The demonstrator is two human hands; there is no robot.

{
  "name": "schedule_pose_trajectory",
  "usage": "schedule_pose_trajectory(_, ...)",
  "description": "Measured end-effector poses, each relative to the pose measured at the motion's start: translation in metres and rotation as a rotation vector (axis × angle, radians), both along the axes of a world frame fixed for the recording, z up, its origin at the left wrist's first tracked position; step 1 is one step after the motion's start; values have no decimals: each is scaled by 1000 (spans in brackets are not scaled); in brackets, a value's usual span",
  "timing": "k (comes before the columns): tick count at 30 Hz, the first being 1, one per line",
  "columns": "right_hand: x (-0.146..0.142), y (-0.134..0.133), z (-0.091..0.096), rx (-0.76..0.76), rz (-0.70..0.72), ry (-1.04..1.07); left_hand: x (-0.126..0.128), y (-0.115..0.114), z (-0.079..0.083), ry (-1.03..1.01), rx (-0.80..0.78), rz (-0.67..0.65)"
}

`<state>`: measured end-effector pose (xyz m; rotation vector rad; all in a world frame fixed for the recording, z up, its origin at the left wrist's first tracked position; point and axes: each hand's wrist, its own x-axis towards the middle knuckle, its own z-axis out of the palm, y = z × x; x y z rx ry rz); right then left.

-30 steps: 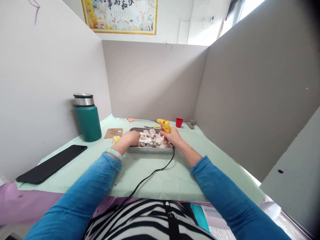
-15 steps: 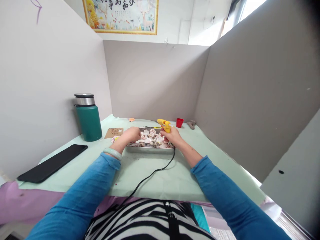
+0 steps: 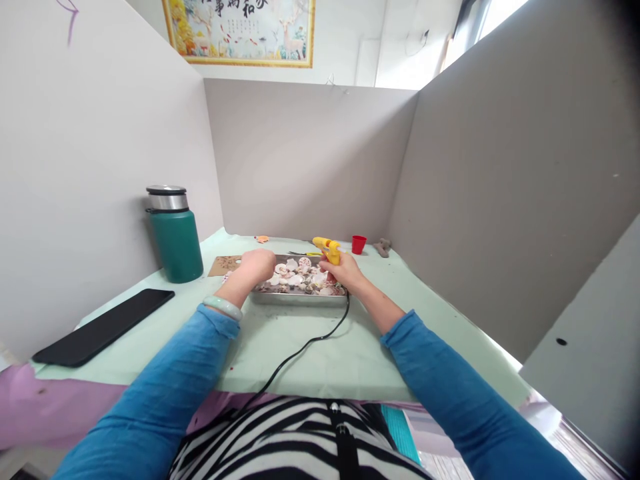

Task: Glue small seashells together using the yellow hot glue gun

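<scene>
A yellow hot glue gun (image 3: 327,249) is gripped in my right hand (image 3: 345,272), above the right side of a metal tray (image 3: 300,300). Its nozzle points up and to the left, and a black cord (image 3: 320,339) runs from it towards my lap. White and brownish seashells (image 3: 294,275) fill the tray. My left hand (image 3: 257,266) is over the tray's left end, fingers curled inward; what they hold, if anything, is hidden. A brown card (image 3: 223,265) lies just behind that hand, partly covered by it.
On the left stand a green bottle (image 3: 176,243) and a black flat slab (image 3: 107,327). Behind the tray are yellow-handled scissors (image 3: 313,254), a red cup (image 3: 359,245), a grey object (image 3: 383,247) and a small orange item (image 3: 262,239). Grey panels (image 3: 310,160) enclose the table.
My left hand has moved slightly left and up, covering more of the brown card and uncovering some shells. My right hand with the glue gun has stayed nearly in place.
</scene>
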<state>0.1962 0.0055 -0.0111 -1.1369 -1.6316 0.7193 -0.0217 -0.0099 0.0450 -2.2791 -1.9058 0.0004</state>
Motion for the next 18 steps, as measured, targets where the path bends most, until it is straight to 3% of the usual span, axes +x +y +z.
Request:
schedule_pose_trajectory(4, 0, -1, 0, 4, 5, -2, 3, 6, -9, 142, -6, 16)
schedule_pose_trajectory(11, 0, 0, 0, -1, -9, -16, 6, 18, -32, 92, 14, -30)
schedule_pose_trajectory(15, 0, 0, 0, 9, 0, -7, 1, 19, -29, 55, 42, -10)
schedule_pose_trajectory(18, -1, -1, 0, -1, 13, 30, -1, 19, -23, -112, 58, -16)
